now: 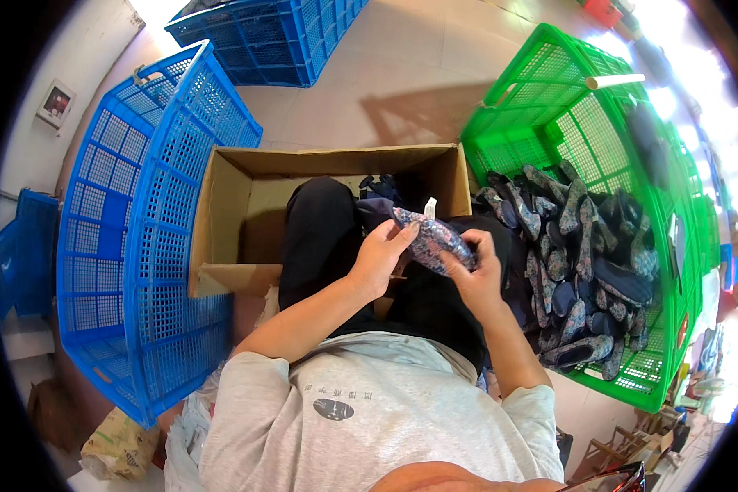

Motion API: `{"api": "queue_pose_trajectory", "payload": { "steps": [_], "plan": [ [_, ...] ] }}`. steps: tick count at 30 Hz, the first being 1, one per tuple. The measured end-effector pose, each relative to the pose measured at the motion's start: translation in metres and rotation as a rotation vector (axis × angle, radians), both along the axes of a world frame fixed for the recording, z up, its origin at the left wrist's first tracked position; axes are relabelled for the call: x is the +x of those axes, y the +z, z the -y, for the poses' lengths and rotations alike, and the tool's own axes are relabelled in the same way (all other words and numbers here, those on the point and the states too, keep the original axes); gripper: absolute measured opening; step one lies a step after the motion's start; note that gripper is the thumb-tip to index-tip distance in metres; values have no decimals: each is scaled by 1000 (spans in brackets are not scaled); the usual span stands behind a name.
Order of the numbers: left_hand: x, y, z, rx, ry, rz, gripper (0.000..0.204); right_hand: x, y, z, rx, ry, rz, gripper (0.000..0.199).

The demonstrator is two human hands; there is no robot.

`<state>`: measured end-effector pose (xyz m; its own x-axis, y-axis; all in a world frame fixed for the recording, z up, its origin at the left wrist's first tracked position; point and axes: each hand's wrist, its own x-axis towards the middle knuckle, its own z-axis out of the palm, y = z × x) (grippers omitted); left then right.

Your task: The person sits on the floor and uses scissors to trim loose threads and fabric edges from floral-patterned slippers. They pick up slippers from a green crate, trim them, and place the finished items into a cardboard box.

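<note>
Above my lap I hold a cloth slipper (437, 244) with a small floral print and a dark blue part at its left end. A white tag (430, 208) sticks up from its far edge. My left hand (380, 261) pinches its left end between thumb and fingers. At the right end my right hand (477, 272) grips it, thumb on the near side. Just beyond my knees, inside an open cardboard box (225, 205), lie some dark blue pieces (379, 189), partly hidden by my legs.
To my right a green crate (539, 78) lies tipped towards me, full of similar floral and dark slippers (578, 246). A tall blue crate (184, 156) stands at my left, another blue crate (262, 41) at the far side. Plastic bags (190, 439) lie at lower left.
</note>
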<state>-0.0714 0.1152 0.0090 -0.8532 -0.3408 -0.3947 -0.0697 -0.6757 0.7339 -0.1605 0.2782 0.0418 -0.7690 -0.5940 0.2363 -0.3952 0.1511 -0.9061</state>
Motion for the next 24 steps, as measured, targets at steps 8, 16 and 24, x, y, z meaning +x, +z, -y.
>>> {"api": "queue_pose_trajectory", "payload": {
  "steps": [8,16,24],
  "plan": [
    [61,20,17,17,196,140,20,50,2,35,103,262,-4,32],
    [101,29,51,-37,300,305,16,73,9,77,197,506,28,30],
    [109,14,67,-1318,268,307,13,74,-5,107,298,501,88,30]
  ]
}}
